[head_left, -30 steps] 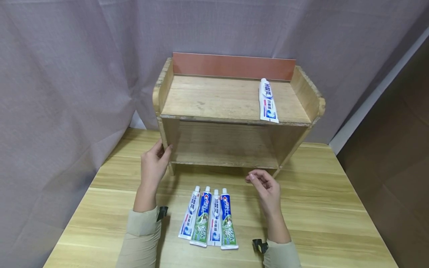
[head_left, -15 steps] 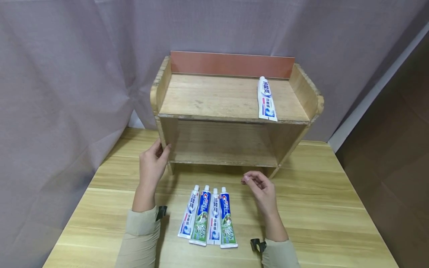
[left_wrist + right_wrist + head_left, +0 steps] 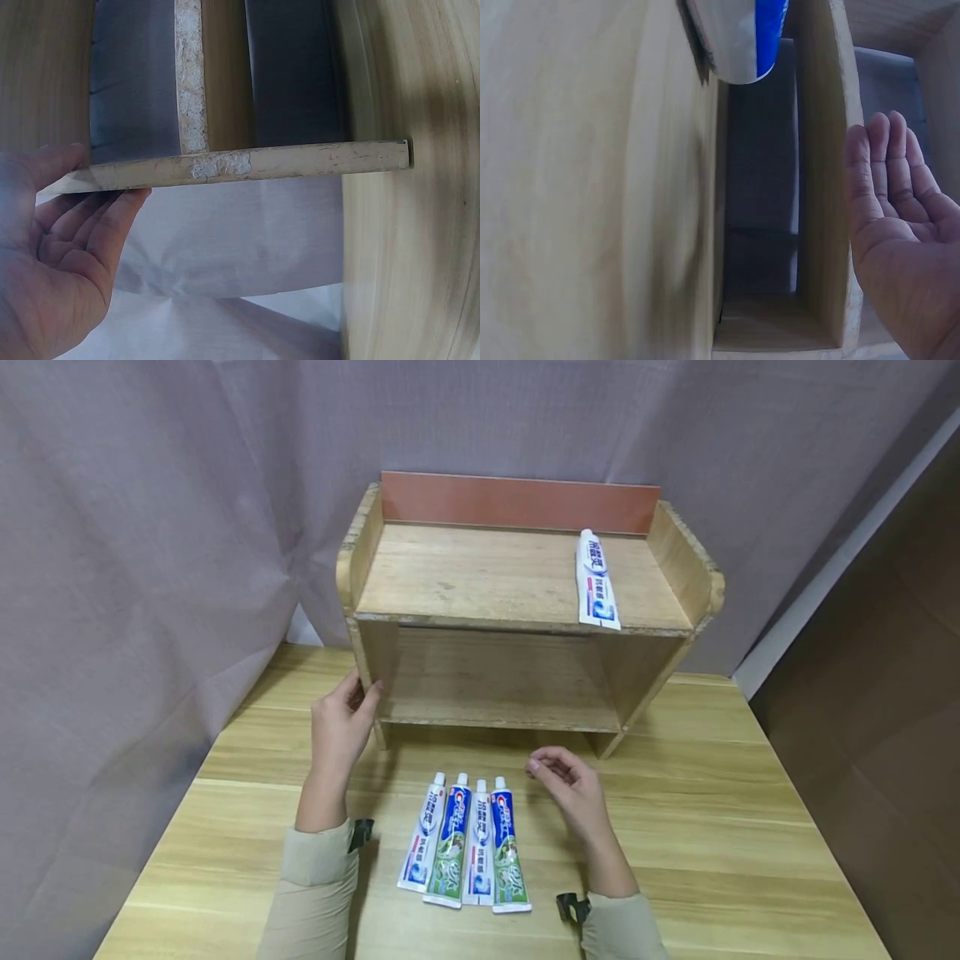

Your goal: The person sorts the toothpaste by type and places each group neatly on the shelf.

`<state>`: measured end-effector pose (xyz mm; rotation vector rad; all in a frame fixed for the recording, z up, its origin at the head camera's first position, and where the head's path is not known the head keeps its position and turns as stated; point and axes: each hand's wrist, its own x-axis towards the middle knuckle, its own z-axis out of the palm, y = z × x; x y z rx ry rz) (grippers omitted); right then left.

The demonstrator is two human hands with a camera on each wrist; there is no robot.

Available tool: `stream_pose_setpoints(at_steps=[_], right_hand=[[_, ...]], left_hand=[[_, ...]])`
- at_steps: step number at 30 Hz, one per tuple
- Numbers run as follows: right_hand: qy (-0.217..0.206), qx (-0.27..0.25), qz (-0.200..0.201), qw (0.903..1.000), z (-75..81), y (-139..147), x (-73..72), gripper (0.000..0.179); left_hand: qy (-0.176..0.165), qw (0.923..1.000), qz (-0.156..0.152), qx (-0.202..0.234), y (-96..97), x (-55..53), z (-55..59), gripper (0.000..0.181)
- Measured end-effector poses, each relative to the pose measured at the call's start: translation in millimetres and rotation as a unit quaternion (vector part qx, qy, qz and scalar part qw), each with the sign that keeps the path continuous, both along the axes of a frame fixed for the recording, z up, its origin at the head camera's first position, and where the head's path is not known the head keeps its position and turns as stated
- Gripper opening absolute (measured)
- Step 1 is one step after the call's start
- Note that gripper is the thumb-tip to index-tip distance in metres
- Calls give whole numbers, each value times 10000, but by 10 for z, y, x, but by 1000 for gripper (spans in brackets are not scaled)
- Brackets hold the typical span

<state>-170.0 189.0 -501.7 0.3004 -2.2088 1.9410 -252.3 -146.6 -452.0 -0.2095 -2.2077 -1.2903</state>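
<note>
My left hand [image 3: 339, 722] grips the left side panel of a small wooden shelf [image 3: 480, 572]. In the left wrist view, thumb and fingers [image 3: 112, 225] lie on opposite faces of that panel [image 3: 292, 161]. Empty and loosely curled, my right hand [image 3: 567, 789] hovers just right of the toothpaste tubes, in front of the shelf's lower right. Side by side on the table lie two white toothpaste tubes [image 3: 422, 839] and two blue-green ones [image 3: 512, 847], alternating, caps toward the shelf. Another white toothpaste tube [image 3: 597, 581] rests on the upper board, its flat end at the front edge.
The shelf stands on a wood-grain table [image 3: 720, 827], with a reddish strip [image 3: 517, 503] along its top back. Grey cloth [image 3: 150, 527] hangs behind and to the left. A dark brown panel [image 3: 877, 710] rises at the right. Black camera mounts [image 3: 573, 907] sit at the wrists.
My right hand has drifted left, closer to the tubes on the table. The left hand keeps its grip on the panel, and the tubes lie where they were.
</note>
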Motion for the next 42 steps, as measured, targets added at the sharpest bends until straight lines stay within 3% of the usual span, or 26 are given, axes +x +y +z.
stream_pose_setpoints(at_steps=[7, 15, 29, 35, 42], right_hand=[[-433, 592, 73, 9973, -79, 4, -31, 20], [-1078, 1542, 24, 9821, -142, -18, -56, 33], [-1429, 2139, 57, 9663, -178, -47, -34, 34], [-1625, 2180, 228, 9621, -194, -39, -20, 45], [-1811, 2297, 460, 9552, -193, -56, -3, 41]], left_hand=[[-37, 10000, 16, 28, -9, 0, -7, 26], [-40, 10000, 25, 42, -7, -3, -5, 26], [-84, 9999, -19, 63, -7, 6, -2, 26], [-93, 9999, -48, 81, -4, 7, 4, 26], [-80, 9999, -36, 95, -4, 3, 7, 27]])
